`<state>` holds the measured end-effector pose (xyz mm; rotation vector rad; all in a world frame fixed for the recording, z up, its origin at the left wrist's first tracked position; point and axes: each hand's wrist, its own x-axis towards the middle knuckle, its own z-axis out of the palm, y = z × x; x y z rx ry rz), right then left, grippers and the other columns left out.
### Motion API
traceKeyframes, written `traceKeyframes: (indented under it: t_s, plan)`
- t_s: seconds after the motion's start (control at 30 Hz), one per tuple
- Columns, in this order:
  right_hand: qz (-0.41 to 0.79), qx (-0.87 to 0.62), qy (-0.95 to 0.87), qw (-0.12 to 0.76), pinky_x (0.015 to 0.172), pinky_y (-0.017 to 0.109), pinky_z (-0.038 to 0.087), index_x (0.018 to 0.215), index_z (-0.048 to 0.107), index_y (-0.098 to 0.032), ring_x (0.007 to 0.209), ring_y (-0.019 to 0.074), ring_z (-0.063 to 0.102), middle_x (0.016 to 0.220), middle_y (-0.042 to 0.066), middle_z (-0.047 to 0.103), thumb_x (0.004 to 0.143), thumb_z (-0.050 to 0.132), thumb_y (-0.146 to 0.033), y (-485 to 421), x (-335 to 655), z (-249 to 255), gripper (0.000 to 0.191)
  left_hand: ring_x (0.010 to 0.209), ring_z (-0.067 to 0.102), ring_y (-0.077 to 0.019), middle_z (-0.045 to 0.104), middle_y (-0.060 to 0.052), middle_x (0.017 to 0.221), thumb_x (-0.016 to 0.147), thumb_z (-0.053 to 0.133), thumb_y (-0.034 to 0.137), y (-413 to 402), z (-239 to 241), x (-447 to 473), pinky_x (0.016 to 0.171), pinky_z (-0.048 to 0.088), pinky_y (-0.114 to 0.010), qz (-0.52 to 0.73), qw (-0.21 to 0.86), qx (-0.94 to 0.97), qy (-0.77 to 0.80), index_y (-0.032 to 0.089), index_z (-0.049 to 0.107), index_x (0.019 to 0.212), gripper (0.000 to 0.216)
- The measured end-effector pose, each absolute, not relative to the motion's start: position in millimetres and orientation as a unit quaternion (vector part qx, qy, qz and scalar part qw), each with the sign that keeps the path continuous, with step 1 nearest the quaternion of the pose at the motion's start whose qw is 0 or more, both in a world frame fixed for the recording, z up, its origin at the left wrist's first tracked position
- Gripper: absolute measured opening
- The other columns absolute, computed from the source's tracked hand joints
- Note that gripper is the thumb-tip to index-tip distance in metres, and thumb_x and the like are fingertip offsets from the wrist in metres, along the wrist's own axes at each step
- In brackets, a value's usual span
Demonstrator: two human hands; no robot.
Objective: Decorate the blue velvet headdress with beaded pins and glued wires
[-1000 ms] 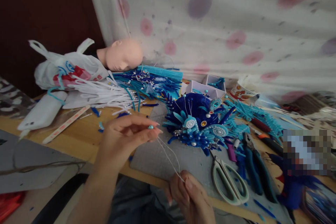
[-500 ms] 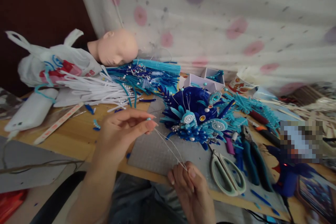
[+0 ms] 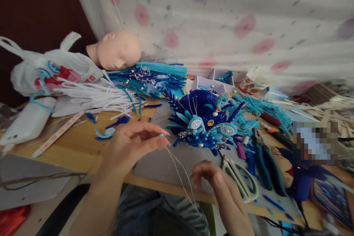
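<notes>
Left grip pinches teal bead; wire slants down rightward; right grip loosely parted

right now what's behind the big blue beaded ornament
Two white boxes show behind the blue beaded ornament, with a spotted cloth farther back. The ornament covers part of the front box, and whatever lies directly behind it can't be seen.

Left hand pinches lil teal bead, wire dangling below. Right hand loosely curled, scissors just beyond it.
</notes>
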<state>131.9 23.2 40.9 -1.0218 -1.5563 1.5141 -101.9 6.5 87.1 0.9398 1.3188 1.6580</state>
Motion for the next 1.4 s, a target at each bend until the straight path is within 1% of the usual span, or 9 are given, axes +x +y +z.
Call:
traceKeyframes:
  t_s: [0.07, 0.1, 0.23, 0.37, 0.5, 0.77, 1.03, 1.3, 1.4]
  plan:
    - [0.611, -0.379, -0.605, 0.342, 0.088, 0.034, 0.046, 0.107, 0.076, -0.021, 0.094, 0.0232, 0.065, 0.092, 0.008, 0.073, 0.101, 0.052, -0.057, 28, 120, 56, 0.044, 0.057, 0.071, -0.0127, 0.079, -0.002, 0.067, 0.062, 0.088, 0.015, 7, 87, -96, 0.054, 0.056, -0.015, 0.643, 0.407, 0.383, 0.524, 0.028, 0.082, 0.065, 0.015]
    - [0.671, -0.323, -0.591, 0.309, 0.087, 0.035, 0.048, 0.104, 0.076, -0.020, 0.089, 0.0219, 0.066, 0.089, 0.007, 0.072, 0.102, 0.050, -0.057, 31, 111, 61, 0.045, 0.057, 0.071, -0.0133, 0.078, -0.003, 0.065, 0.062, 0.088, 0.015, 7, 87, -92, 0.055, 0.056, -0.016, 0.638, 0.414, 0.388, 0.521, 0.028, 0.082, 0.065, 0.014]
    - [0.866, -0.161, -0.418, 0.224, 0.064, 0.027, 0.052, 0.083, 0.067, -0.016, 0.050, 0.0096, 0.049, 0.058, -0.004, 0.055, 0.097, 0.061, -0.055, 39, 80, 60, 0.042, 0.055, 0.070, -0.0161, 0.077, -0.003, 0.061, 0.064, 0.086, 0.016, 8, 86, -82, 0.054, 0.057, -0.021, 0.622, 0.444, 0.395, 0.510, 0.028, 0.083, 0.067, 0.013]
    - [0.919, -0.111, -0.304, 0.225, 0.041, 0.016, 0.039, 0.077, 0.057, -0.018, 0.039, 0.0034, 0.020, 0.051, -0.013, 0.031, 0.094, 0.071, -0.044, 33, 72, 46, 0.034, 0.063, 0.073, -0.0183, 0.078, -0.003, 0.067, 0.064, 0.085, 0.013, 6, 84, -81, 0.061, 0.060, -0.024, 0.625, 0.428, 0.412, 0.507, 0.029, 0.083, 0.065, 0.016]
    - [0.919, -0.113, -0.301, 0.228, 0.037, 0.014, 0.033, 0.075, 0.054, -0.018, 0.036, 0.0022, 0.021, 0.049, -0.013, 0.034, 0.096, 0.068, -0.045, 21, 82, 34, 0.037, 0.061, 0.073, -0.0170, 0.079, -0.002, 0.068, 0.064, 0.087, 0.015, 7, 80, -86, 0.060, 0.060, -0.023, 0.646, 0.432, 0.382, 0.500, 0.029, 0.083, 0.066, 0.015]
    - [0.862, -0.222, -0.409, 0.200, 0.041, 0.016, 0.036, 0.072, 0.046, -0.021, 0.038, 0.0032, 0.023, 0.049, -0.014, 0.024, 0.097, 0.058, -0.059, 4, 106, 30, 0.047, 0.060, 0.073, -0.0141, 0.079, -0.002, 0.068, 0.058, 0.093, 0.021, 11, 71, -95, 0.056, 0.057, -0.017, 0.666, 0.386, 0.352, 0.533, 0.028, 0.082, 0.064, 0.014]
    - [0.802, -0.308, -0.492, 0.141, 0.042, 0.016, 0.030, 0.071, 0.046, -0.021, 0.040, 0.0042, 0.032, 0.048, -0.011, 0.034, 0.096, 0.049, -0.071, -4, 120, 29, 0.055, 0.055, 0.071, -0.0116, 0.078, 0.001, 0.063, 0.056, 0.095, 0.021, 12, 67, -100, 0.051, 0.055, -0.013, 0.696, 0.306, 0.348, 0.549, 0.029, 0.082, 0.066, 0.018]
    - [0.811, -0.291, -0.467, 0.197, 0.048, 0.018, 0.045, 0.071, 0.048, -0.021, 0.037, 0.0054, 0.035, 0.042, -0.012, 0.035, 0.101, 0.048, -0.060, -6, 130, 3, 0.050, 0.059, 0.074, -0.0148, 0.079, 0.000, 0.067, 0.060, 0.091, 0.018, 9, 67, -108, 0.055, 0.059, -0.017, 0.657, 0.341, 0.408, 0.534, 0.029, 0.082, 0.066, 0.015]
    - [0.830, -0.267, -0.444, 0.208, 0.044, 0.016, 0.041, 0.067, 0.049, -0.020, 0.035, 0.0045, 0.034, 0.041, -0.011, 0.035, 0.101, 0.051, -0.058, -6, 133, 0, 0.051, 0.060, 0.075, -0.0161, 0.079, -0.001, 0.067, 0.061, 0.091, 0.022, 8, 67, -113, 0.056, 0.060, -0.019, 0.667, 0.344, 0.395, 0.530, 0.029, 0.083, 0.068, 0.012]
